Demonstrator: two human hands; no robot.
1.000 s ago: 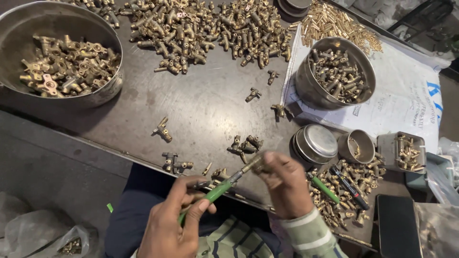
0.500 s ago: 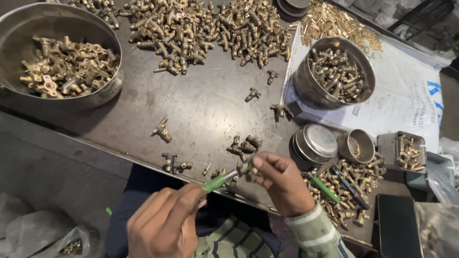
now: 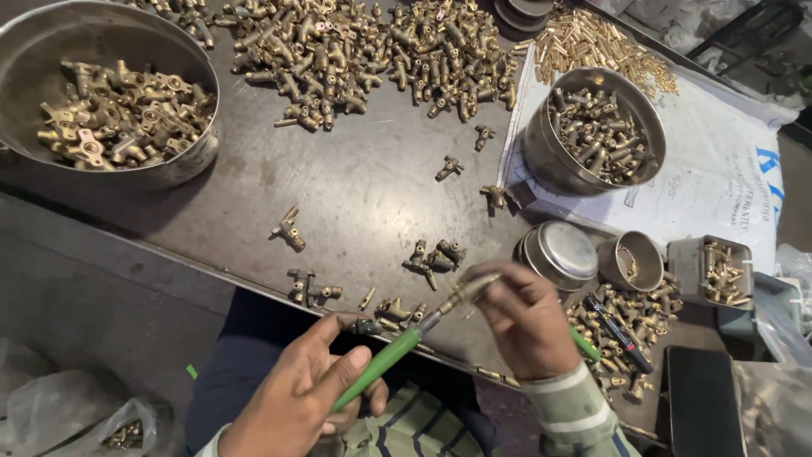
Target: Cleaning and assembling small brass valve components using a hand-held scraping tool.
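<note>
My left hand (image 3: pixel 304 393) grips the green handle of a screwdriver (image 3: pixel 385 360) at the bottom middle, its shaft pointing up and right. My right hand (image 3: pixel 524 317) pinches a small brass fitting (image 3: pixel 469 290) against the screwdriver's tip, just above the front edge of the dark metal table (image 3: pixel 355 195). Several loose brass fittings (image 3: pixel 436 254) lie on the table close to both hands.
A big steel bowl of brass fittings (image 3: pixel 101 110) sits far left, a smaller full bowl (image 3: pixel 596 131) on white paper at right. A large brass heap (image 3: pixel 364 51) fills the back. Small tins (image 3: pixel 562 254), a box of parts (image 3: pixel 719 271) and pens (image 3: pixel 622 326) lie right.
My left hand has slid on the green handle and opened its fingers somewhat. My right hand has shifted slightly right with the fitting still at the tip.
</note>
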